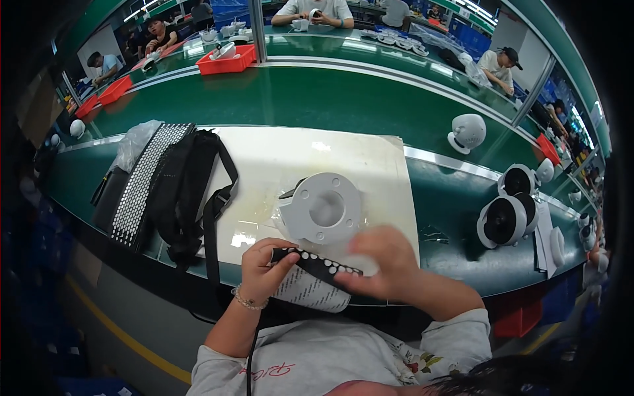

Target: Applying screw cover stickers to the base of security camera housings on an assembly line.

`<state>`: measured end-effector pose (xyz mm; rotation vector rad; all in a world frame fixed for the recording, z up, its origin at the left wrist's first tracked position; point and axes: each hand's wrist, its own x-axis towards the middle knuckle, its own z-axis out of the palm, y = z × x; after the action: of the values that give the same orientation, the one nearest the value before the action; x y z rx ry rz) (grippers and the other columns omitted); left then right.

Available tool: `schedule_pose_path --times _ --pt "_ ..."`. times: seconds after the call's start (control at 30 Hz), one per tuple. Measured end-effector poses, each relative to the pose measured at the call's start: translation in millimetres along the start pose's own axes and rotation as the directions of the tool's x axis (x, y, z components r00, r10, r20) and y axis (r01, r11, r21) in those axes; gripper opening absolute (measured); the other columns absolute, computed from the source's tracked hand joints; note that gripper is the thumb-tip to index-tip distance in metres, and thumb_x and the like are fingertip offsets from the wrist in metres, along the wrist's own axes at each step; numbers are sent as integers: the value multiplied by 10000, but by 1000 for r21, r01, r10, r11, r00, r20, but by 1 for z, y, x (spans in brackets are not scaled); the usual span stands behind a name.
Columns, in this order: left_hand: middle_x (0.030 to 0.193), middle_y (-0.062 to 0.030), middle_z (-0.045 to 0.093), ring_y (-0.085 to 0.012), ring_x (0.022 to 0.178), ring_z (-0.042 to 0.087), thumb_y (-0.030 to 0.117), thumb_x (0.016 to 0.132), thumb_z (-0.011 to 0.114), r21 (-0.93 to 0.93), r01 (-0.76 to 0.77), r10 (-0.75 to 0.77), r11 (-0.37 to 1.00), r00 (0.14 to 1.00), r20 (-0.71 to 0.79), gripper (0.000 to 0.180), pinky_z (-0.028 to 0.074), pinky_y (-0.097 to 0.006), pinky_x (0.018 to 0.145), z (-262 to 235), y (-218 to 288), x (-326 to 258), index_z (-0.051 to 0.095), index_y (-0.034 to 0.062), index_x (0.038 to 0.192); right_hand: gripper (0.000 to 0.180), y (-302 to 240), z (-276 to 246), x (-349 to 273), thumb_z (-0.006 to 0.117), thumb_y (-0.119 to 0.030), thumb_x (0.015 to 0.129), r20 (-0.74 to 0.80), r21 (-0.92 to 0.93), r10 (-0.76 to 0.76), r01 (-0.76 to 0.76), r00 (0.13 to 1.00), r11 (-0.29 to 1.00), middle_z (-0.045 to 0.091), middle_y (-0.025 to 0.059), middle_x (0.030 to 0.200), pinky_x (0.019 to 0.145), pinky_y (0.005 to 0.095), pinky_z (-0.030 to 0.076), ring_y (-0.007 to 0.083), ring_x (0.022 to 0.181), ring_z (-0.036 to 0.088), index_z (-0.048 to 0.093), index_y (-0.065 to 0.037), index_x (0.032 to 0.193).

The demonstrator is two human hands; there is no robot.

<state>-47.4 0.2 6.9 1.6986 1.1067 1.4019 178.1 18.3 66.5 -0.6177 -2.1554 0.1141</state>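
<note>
My left hand (262,269) pinches one end of a black sheet (316,265) dotted with round white pads. The sheet is curled, and its white printed backing (314,294) hangs below toward my body. By the sheet's other end is my right hand (389,267), smeared by motion; its thumb lies along the edge, but its grip cannot be made out. Just beyond both hands, a white round base (302,216) with a wide centre recess and small round spots lies on a white board (380,165).
A larger dotted sheet (142,188) and a black strapped bag (185,188) lie to the left. White-and-black round devices (500,221) stand at the right, a white round-headed device (469,131) farther back. Red bins (228,61) and people at work line the far side.
</note>
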Motion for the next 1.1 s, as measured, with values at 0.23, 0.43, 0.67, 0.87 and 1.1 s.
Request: schedule_pose_path --times 0.23,0.43,0.67,0.87,1.1 --pt "882 -60 599 -88 785 550 146 793 649 -278 276 -257 920 961 102 252 444 -218 687 11 25 -9 560 -30 951 355 -13 5 -1 734 -162 614 185 -103 45 -27 982 994 596 36 789 558 306 414 193 637 559 589 -67 925" --pt "831 -47 612 -68 744 556 119 795 649 -468 223 -175 855 974 144 256 444 -202 665 7 26 -11 534 -15 980 345 3 7 1 690 -131 662 183 38 -18 11 983 999 593 53 793 586 302 434 205 658 563 586 -48 981" --pt "777 -22 582 -57 680 492 258 759 695 -456 234 -222 859 972 80 300 370 -186 606 5 16 -22 567 -3 835 272 8 5 0 652 -131 731 369 304 170 -291 914 907 591 87 820 635 318 453 250 714 569 590 -73 989" --pt "730 2 564 -45 648 462 308 775 671 -471 177 -198 864 980 5 325 349 -181 581 9 14 -24 560 4 796 232 4 4 2 715 -114 703 426 420 282 -463 860 780 608 76 839 646 281 457 196 734 585 601 -59 897" --pt "684 47 529 -23 619 429 304 795 652 -486 256 -295 836 955 -6 291 325 -177 550 13 16 -22 539 37 772 322 8 13 0 741 -122 670 266 268 63 -136 962 954 622 88 914 659 310 463 232 768 595 545 -58 918"
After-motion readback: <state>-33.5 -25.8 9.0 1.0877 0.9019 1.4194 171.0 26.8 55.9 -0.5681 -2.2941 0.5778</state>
